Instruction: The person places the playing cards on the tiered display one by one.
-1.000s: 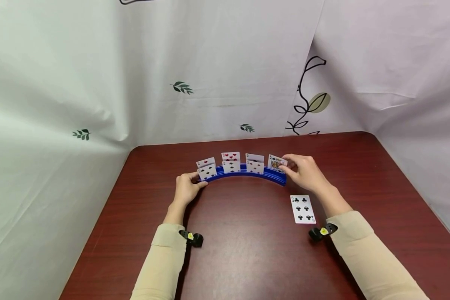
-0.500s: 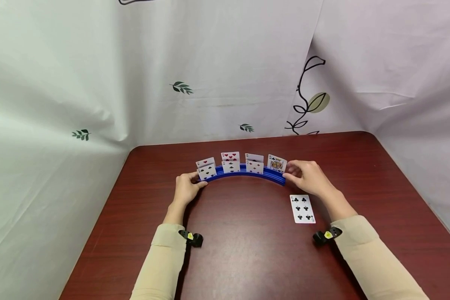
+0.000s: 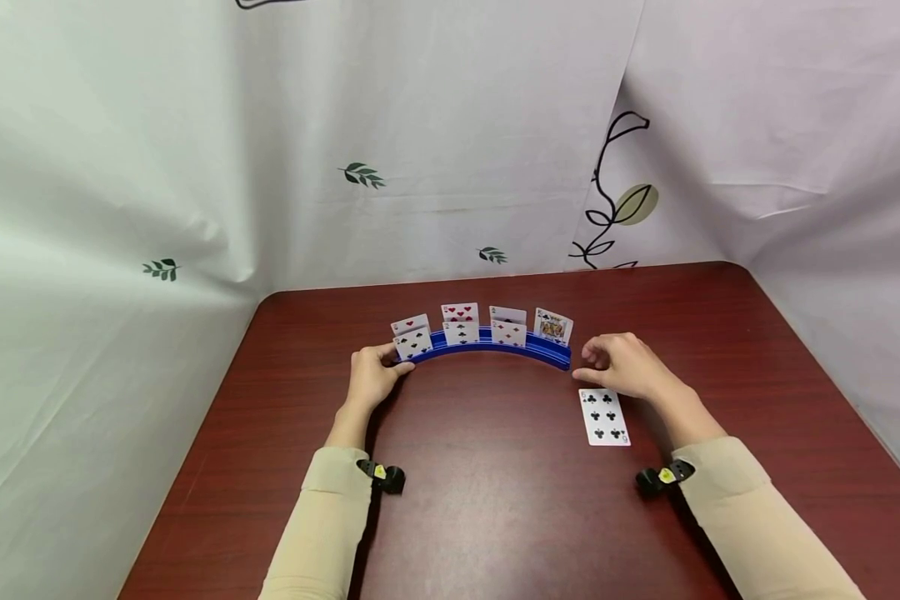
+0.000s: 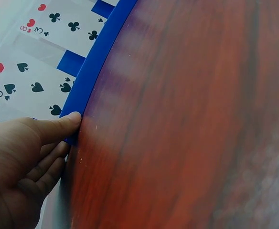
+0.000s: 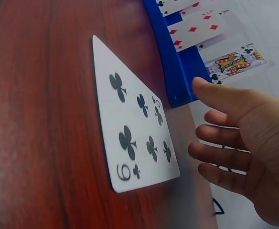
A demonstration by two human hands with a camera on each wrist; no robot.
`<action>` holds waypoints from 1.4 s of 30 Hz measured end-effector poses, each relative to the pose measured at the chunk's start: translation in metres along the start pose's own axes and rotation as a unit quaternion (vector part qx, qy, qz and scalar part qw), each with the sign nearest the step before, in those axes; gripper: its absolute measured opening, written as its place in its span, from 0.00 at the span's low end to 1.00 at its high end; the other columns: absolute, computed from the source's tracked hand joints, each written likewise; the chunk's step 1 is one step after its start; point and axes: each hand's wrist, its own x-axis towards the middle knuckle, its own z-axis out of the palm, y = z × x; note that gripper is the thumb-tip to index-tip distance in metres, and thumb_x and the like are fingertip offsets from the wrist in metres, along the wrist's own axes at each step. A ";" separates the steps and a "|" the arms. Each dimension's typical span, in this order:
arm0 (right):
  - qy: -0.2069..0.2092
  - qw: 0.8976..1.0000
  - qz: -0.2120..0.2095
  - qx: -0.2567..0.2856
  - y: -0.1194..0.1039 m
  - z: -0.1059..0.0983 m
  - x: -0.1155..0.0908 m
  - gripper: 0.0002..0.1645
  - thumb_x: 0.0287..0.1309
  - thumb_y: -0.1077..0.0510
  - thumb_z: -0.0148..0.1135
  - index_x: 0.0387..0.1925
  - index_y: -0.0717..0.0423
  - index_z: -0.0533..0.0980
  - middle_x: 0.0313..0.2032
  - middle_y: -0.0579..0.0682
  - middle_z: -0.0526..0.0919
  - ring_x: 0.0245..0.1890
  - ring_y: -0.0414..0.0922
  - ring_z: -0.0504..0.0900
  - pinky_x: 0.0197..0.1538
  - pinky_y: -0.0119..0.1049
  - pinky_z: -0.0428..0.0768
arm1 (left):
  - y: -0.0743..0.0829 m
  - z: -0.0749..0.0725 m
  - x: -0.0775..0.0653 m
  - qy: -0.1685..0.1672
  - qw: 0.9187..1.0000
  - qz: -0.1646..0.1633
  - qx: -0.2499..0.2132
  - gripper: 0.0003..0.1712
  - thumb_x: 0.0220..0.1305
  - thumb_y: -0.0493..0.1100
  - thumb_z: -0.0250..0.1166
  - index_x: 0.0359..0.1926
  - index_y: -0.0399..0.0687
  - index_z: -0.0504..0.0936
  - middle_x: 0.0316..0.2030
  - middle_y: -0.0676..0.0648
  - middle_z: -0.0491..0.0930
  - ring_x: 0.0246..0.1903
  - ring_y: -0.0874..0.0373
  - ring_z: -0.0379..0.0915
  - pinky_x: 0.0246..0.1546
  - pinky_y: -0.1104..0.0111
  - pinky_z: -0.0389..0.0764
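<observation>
A curved blue playing-card holder (image 3: 487,343) stands on the table with cards upright in two rows. My left hand (image 3: 372,375) pinches its left end, thumb in front, beside the five of spades (image 4: 37,87). In the front row are also the three of clubs (image 3: 462,333) and the five of diamonds (image 3: 508,335), with other cards partly hidden behind. The king of clubs (image 3: 553,326) stands alone in the back row at the right. My right hand (image 3: 621,364), fingers loosely bent and holding nothing, hovers just beyond the six of clubs (image 3: 605,418), which lies face up on the table.
The dark red wooden table (image 3: 487,500) has its far edge behind the holder. White cloth (image 3: 450,150) with leaf prints hangs around the back and sides. A small black camera is strapped at each wrist.
My right hand has let go of the king of clubs, which stays in the holder, and has moved back toward the six of clubs. My left hand keeps its place.
</observation>
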 end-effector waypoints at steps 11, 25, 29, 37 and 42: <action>-0.072 0.997 0.002 -0.008 0.004 -0.004 -0.010 0.23 0.39 0.46 0.85 0.32 0.52 0.82 0.29 0.43 0.79 0.31 0.41 0.75 0.36 0.38 0.75 | -0.001 0.000 -0.001 0.001 1.000 -0.003 0.002 0.17 0.55 0.37 0.79 0.46 0.41 0.90 0.37 0.41 0.89 0.39 0.49 0.86 0.44 0.54 0.84; -0.148 0.989 0.022 0.014 0.004 -0.015 -0.018 0.38 0.28 0.45 0.89 0.41 0.53 0.78 0.29 0.43 0.74 0.28 0.40 0.70 0.33 0.37 0.69 | 0.001 -0.001 -0.001 -0.001 1.000 -0.007 0.001 0.17 0.55 0.38 0.78 0.47 0.41 0.89 0.38 0.41 0.89 0.40 0.49 0.85 0.45 0.54 0.83; -0.160 0.986 0.038 0.020 0.003 -0.016 -0.019 0.36 0.29 0.49 0.89 0.41 0.54 0.77 0.28 0.43 0.74 0.27 0.40 0.71 0.33 0.37 0.70 | 0.002 -0.001 -0.002 -0.002 1.000 -0.009 0.001 0.18 0.55 0.38 0.78 0.48 0.41 0.89 0.39 0.41 0.89 0.41 0.49 0.85 0.46 0.54 0.83; -0.169 0.984 0.050 0.025 0.002 -0.016 -0.018 0.32 0.29 0.52 0.89 0.36 0.54 0.77 0.27 0.45 0.72 0.26 0.41 0.69 0.32 0.36 0.68 | 0.003 -0.001 -0.002 -0.003 1.000 -0.011 -0.002 0.19 0.55 0.38 0.78 0.49 0.40 0.89 0.40 0.40 0.88 0.43 0.48 0.85 0.47 0.54 0.83; -0.170 0.984 0.037 0.034 0.002 -0.015 -0.018 0.27 0.28 0.55 0.88 0.28 0.52 0.76 0.23 0.44 0.68 0.25 0.40 0.66 0.31 0.35 0.65 | 0.003 -0.001 -0.001 -0.003 1.000 -0.011 -0.002 0.19 0.56 0.37 0.78 0.49 0.40 0.89 0.40 0.40 0.88 0.43 0.48 0.85 0.47 0.54 0.83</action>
